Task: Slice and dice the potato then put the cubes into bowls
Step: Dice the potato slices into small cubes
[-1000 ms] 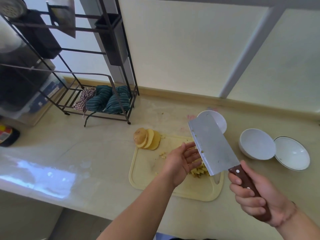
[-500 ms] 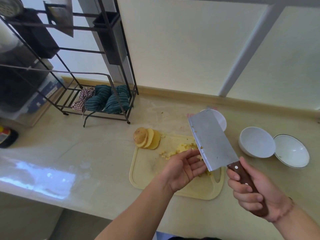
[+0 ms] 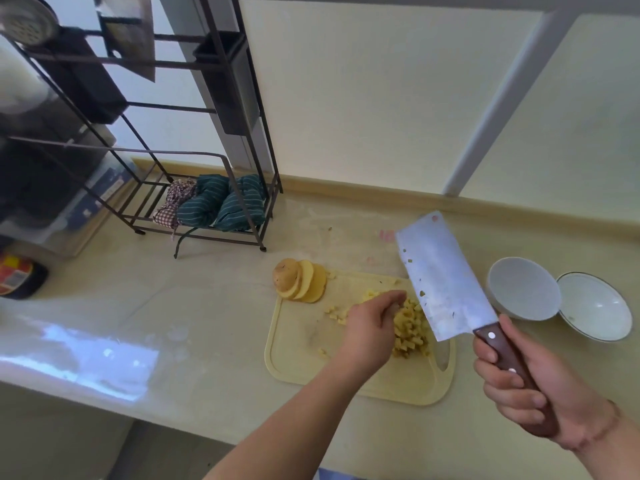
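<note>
Potato cubes (image 3: pixel 410 329) | left hand (image 3: pixel 372 327) seemingly gathering them, fingers curled | right hand (image 3: pixel 530 386) grips cleaver (image 3: pixel 446 282)

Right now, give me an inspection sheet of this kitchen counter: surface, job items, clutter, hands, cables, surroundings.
Surface: pale counter, glare patch at the left, faint smears near the wall.
Job's things: cutting board carrying a heap of potato cubes and a few strays; uncut potato slices fanned at its far left corner; two white bowls right of the board, both without cubes.
Clutter: bottle at the far left.
Hands: left hand at the cube heap; right hand grips the cleaver raised, potato bits stuck to the blade.
Cables: nothing seen.
Surroundings: metal rack holding folded cloths; wall behind.
</note>
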Action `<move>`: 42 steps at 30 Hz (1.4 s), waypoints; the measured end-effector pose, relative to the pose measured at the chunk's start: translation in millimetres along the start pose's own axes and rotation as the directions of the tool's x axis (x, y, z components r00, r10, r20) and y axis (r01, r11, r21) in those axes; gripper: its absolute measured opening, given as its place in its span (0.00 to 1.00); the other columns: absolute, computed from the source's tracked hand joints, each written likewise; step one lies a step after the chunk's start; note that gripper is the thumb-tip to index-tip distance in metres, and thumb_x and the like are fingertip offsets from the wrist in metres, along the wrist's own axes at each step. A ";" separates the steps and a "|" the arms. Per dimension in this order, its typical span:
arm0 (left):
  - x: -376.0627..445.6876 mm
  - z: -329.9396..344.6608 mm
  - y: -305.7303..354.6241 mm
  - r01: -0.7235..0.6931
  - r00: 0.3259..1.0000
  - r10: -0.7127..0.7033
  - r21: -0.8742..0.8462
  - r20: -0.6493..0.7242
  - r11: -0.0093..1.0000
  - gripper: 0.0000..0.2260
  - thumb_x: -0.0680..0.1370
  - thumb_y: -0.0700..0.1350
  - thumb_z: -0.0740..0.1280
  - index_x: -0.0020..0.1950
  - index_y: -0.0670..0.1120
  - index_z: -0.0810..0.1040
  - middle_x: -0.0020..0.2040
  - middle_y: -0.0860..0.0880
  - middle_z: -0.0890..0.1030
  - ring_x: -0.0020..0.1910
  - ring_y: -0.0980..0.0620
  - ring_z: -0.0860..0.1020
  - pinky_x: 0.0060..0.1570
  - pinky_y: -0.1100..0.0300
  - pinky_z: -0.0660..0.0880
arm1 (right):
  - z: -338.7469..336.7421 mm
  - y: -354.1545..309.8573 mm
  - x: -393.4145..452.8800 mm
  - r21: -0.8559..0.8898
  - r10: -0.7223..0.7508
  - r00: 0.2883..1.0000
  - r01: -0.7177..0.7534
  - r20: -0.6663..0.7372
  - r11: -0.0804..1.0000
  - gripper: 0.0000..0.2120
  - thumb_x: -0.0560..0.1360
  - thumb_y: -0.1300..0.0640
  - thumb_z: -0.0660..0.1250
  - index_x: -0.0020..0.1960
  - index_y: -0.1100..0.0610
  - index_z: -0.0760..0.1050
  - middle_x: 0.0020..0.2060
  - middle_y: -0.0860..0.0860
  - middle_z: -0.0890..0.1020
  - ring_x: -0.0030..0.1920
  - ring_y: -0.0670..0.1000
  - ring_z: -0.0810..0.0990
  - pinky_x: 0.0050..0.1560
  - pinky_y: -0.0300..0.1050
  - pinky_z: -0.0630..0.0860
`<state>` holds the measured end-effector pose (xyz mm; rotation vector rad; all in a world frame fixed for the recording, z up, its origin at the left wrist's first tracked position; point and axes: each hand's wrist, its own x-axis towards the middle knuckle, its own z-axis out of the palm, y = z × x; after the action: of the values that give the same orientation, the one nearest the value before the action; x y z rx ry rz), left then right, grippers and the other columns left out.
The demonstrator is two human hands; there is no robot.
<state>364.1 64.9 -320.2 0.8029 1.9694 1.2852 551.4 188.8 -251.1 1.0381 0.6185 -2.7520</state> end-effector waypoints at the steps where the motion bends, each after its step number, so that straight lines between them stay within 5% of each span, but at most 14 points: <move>1: 1.2 1.5 -1.6 -0.048 0.999 0.049 0.063 -0.016 0.997 0.14 0.84 0.38 0.63 0.66 0.46 0.82 0.60 0.51 0.85 0.59 0.59 0.81 0.58 0.76 0.71 | 6.4 0.7 -2.7 -0.075 -0.033 0.993 0.024 -0.117 0.997 0.24 0.76 0.35 0.64 0.37 0.57 0.69 0.26 0.52 0.60 0.17 0.44 0.56 0.17 0.33 0.60; 5: 6.2 6.3 -18.0 -0.201 0.976 0.214 0.232 -0.035 0.952 0.09 0.79 0.40 0.70 0.56 0.48 0.86 0.51 0.51 0.87 0.49 0.52 0.84 0.51 0.56 0.80 | 18.8 7.2 -3.6 -0.188 -0.093 0.967 0.048 -0.237 0.981 0.24 0.76 0.37 0.57 0.37 0.58 0.68 0.28 0.53 0.57 0.18 0.44 0.53 0.17 0.32 0.58; 7: 7.3 5.3 -25.0 -0.268 0.952 0.303 0.344 -0.053 0.900 0.03 0.76 0.45 0.73 0.49 0.48 0.85 0.43 0.51 0.86 0.44 0.50 0.81 0.43 0.55 0.79 | 20.4 10.0 -3.8 -0.201 -0.086 0.970 0.040 -0.229 0.979 0.25 0.75 0.35 0.63 0.38 0.58 0.68 0.28 0.53 0.57 0.18 0.45 0.54 0.17 0.33 0.59; 10: 11.4 -12.8 -31.5 -0.357 0.904 0.424 0.457 -0.050 0.815 0.08 0.75 0.52 0.72 0.41 0.48 0.82 0.36 0.53 0.82 0.41 0.52 0.76 0.36 0.58 0.75 | 25.8 11.2 -7.1 -0.211 -0.057 0.973 0.009 -0.225 0.977 0.25 0.68 0.34 0.70 0.37 0.57 0.69 0.28 0.53 0.57 0.18 0.45 0.54 0.18 0.33 0.60; 13: 29.3 -56.3 -36.2 -0.494 0.828 0.548 0.616 0.119 0.613 0.08 0.76 0.51 0.72 0.49 0.47 0.84 0.46 0.50 0.84 0.49 0.47 0.79 0.49 0.52 0.78 | 30.9 12.7 -4.4 -0.223 -0.048 0.961 -0.015 -0.273 0.975 0.25 0.74 0.35 0.61 0.38 0.58 0.68 0.29 0.53 0.57 0.19 0.45 0.53 0.19 0.32 0.58; 15: 44.2 -87.7 -26.8 -0.379 0.921 0.281 0.780 0.269 0.498 0.22 0.78 0.57 0.71 0.69 0.50 0.76 0.68 0.49 0.78 0.70 0.43 0.72 0.71 0.42 0.68 | 38.8 16.1 1.3 -0.277 -0.061 0.952 -0.025 -0.299 0.960 0.24 0.74 0.36 0.59 0.39 0.58 0.68 0.29 0.54 0.58 0.20 0.45 0.54 0.19 0.32 0.58; 18: 71.2 -120.3 -14.3 -0.262 0.942 -0.149 0.939 0.299 0.223 0.44 0.74 0.67 0.70 0.82 0.53 0.54 0.80 0.50 0.61 0.80 0.42 0.56 0.78 0.36 0.47 | 48.1 26.5 12.4 -0.380 -0.078 0.943 -0.054 -0.324 0.923 0.25 0.73 0.34 0.59 0.41 0.58 0.69 0.28 0.54 0.60 0.21 0.47 0.55 0.21 0.34 0.58; 24: 95.2 -131.2 -11.1 -0.473 0.856 -0.170 0.872 0.489 0.125 0.37 0.75 0.63 0.71 0.79 0.53 0.62 0.74 0.49 0.70 0.73 0.46 0.69 0.78 0.38 0.47 | 41.1 53.3 20.1 -0.410 0.013 0.968 -0.118 -0.252 0.904 0.32 0.70 0.28 0.63 0.39 0.59 0.69 0.27 0.55 0.62 0.21 0.46 0.57 0.22 0.35 0.56; 28: 100.7 -133.0 -13.9 -0.541 0.820 -0.131 0.829 0.558 0.144 0.40 0.73 0.61 0.74 0.80 0.50 0.60 0.73 0.48 0.70 0.72 0.47 0.70 0.79 0.40 0.47 | 25.1 63.7 15.2 -0.498 0.081 0.978 -0.168 -0.192 0.851 0.36 0.59 0.27 0.70 0.37 0.62 0.73 0.26 0.57 0.66 0.22 0.49 0.62 0.22 0.38 0.58; 31: 99.7 -134.8 -13.2 -0.470 0.852 -0.097 0.833 0.514 0.293 0.41 0.73 0.59 0.75 0.80 0.51 0.60 0.76 0.49 0.67 0.74 0.48 0.67 0.79 0.44 0.46 | 12.5 75.5 11.4 -0.503 0.100 0.951 -0.242 -0.292 0.830 0.36 0.46 0.28 0.78 0.33 0.60 0.81 0.34 0.62 0.77 0.35 0.56 0.72 0.36 0.45 0.68; 34: 96.5 -141.7 -16.3 -0.332 0.897 -0.074 0.777 0.435 0.535 0.39 0.73 0.56 0.77 0.79 0.53 0.62 0.76 0.52 0.66 0.75 0.46 0.64 0.77 0.47 0.58 | 16.7 77.8 15.6 -0.553 0.140 0.943 -0.293 -0.303 0.780 0.33 0.60 0.32 0.72 0.41 0.63 0.78 0.35 0.58 0.78 0.37 0.54 0.73 0.43 0.48 0.67; 37: 93.3 -148.3 -27.1 -0.268 0.931 0.035 0.611 0.364 0.745 0.36 0.72 0.51 0.79 0.76 0.51 0.67 0.69 0.55 0.70 0.67 0.54 0.69 0.70 0.50 0.73 | 22.5 73.0 23.9 -0.624 0.186 0.946 -0.316 -0.265 0.715 0.28 0.68 0.33 0.62 0.43 0.61 0.74 0.32 0.55 0.72 0.29 0.49 0.68 0.30 0.40 0.64; 42: 80.5 -144.3 -32.0 -0.218 0.976 0.212 0.350 0.056 0.911 0.32 0.70 0.55 0.75 0.71 0.49 0.71 0.63 0.54 0.77 0.61 0.58 0.76 0.65 0.61 0.75 | 15.8 71.4 39.1 -0.639 0.284 0.923 -0.386 -0.262 0.665 0.26 0.75 0.32 0.56 0.44 0.57 0.69 0.28 0.50 0.67 0.23 0.47 0.59 0.21 0.37 0.55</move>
<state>197.7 39.1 -319.7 1.2320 2.1800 1.0448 531.4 118.1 -289.5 1.0154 1.2016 -1.8714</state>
